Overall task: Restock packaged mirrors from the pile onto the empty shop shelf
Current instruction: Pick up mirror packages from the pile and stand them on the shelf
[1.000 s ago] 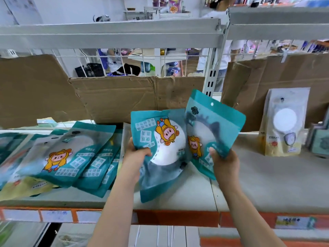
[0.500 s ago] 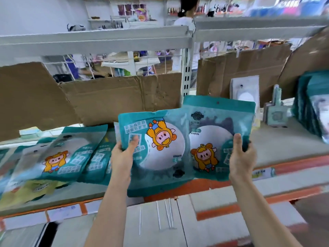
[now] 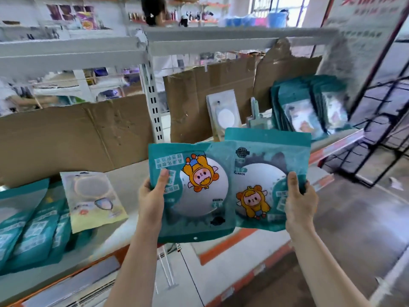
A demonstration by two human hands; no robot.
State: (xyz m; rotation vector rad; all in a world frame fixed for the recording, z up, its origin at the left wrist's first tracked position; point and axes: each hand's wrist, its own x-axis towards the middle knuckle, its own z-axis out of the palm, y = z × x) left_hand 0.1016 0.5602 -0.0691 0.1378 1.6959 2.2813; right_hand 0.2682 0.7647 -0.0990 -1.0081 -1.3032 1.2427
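In front of the shelf (image 3: 132, 180), at mid-frame, two teal mirror packets are held side by side above the orange shelf edge (image 3: 221, 247).

1. The left hand (image 3: 152, 196) grips the left packet (image 3: 199, 209) by its left edge. The fingers are closed on it: the thumb (image 3: 164, 179) lies on the front face and the other fingers are behind it, out of view. This packet is inverted; its cartoon figure is head-down and its hang hole is at the bottom.
2. The right hand (image 3: 301, 202) grips the right packet (image 3: 263, 165) by its right edge, thumb on the front face and the remaining fingers wrapped behind. This packet is upright; the word MIRROR reads normally.
3. The two packets overlap at their inner edges. Neither touches the shelf.

Stock on the shelf:
- The pile (image 3: 33, 229) of teal packets lies flat at the left end, each packet overlapping the next.
- A pale yellow packet (image 3: 93, 200) lies partly on the pile's right side.
- A white packet (image 3: 223, 114) leans against the cardboard backing (image 3: 66, 134) beyond the slotted upright (image 3: 152, 100).
- A row of teal packets (image 3: 305, 111) stands on edge at the right end of the shelf.

The outer parts of the view are blurred; the fine print there cannot be read.
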